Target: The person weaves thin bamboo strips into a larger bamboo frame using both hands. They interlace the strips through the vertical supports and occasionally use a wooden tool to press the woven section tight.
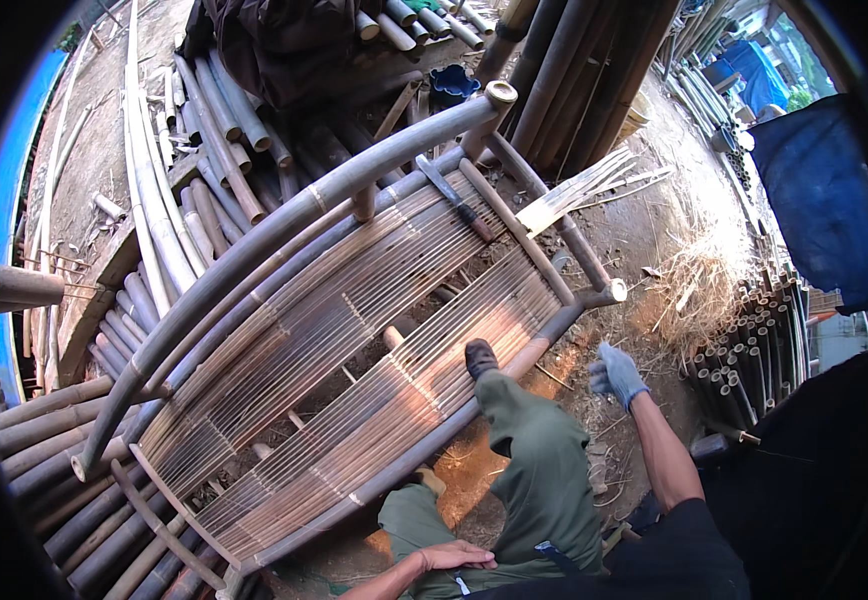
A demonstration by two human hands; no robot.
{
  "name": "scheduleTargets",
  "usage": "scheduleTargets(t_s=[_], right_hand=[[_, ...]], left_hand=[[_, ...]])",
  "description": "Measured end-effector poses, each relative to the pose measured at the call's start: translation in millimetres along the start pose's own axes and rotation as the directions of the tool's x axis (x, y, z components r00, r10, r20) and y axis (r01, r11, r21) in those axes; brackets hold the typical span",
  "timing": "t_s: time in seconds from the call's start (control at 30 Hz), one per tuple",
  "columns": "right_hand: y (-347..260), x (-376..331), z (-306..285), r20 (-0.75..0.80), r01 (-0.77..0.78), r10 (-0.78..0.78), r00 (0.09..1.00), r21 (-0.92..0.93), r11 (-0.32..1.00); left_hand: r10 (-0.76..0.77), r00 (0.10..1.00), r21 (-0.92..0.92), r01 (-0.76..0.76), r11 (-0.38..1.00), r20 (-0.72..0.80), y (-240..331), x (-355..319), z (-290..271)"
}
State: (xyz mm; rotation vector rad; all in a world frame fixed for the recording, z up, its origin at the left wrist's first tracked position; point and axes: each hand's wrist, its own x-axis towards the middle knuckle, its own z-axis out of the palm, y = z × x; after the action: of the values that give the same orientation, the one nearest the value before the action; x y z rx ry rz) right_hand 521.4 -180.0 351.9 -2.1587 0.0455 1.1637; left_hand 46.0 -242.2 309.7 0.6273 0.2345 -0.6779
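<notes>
A long bamboo bench (309, 300) with a seat of thin slats spreads out before me, with a gap running along the seat's middle. My left hand (462, 555), bare, lies flat on my green trousers with its fingers stretched out. My right hand (616, 374), in a grey-white work glove, hangs in the air off the bench's right end. It seems to hold nothing, and its fingers are partly apart. My dark shoe (479, 358) rests on the slats. Across the far right of the seat lies a large knife (454, 198) with a dark handle.
Bamboo poles (224, 120) are heaped behind the bench, with more poles (79, 490) stacked at the left. Split strips (579, 190) lie beyond the right end, near shavings (694, 275). Cut bamboo lengths (749, 350) stand at the right, below a blue sheet (819, 200).
</notes>
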Motion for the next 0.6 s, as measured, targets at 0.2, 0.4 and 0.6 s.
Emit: scheduleTargets(t_s=[0.2, 0.4, 0.6], right_hand=[[-120.5, 169.7, 100.8, 0.091, 0.04, -0.082, 0.993, 0.395, 0.918], [-128.4, 308.8, 131.0, -0.001, 0.226, -0.279, 0.96, 0.589, 0.776], [-152.6, 310.3, 179.6, 0.055, 0.223, -0.345, 0.937, 0.666, 0.712]], left_hand=[[0.32, 0.43, 0.417, 0.153, 0.896, -0.844, -18.7, 19.4, -154.5], [0.631, -0.304, 0.528, 0.358, 0.77, -0.714, 72.8, 1.4, -296.4], [0.683, -0.37, 0.366, 0.634, 0.681, -0.629, 93.0, 5.5, -371.3]])
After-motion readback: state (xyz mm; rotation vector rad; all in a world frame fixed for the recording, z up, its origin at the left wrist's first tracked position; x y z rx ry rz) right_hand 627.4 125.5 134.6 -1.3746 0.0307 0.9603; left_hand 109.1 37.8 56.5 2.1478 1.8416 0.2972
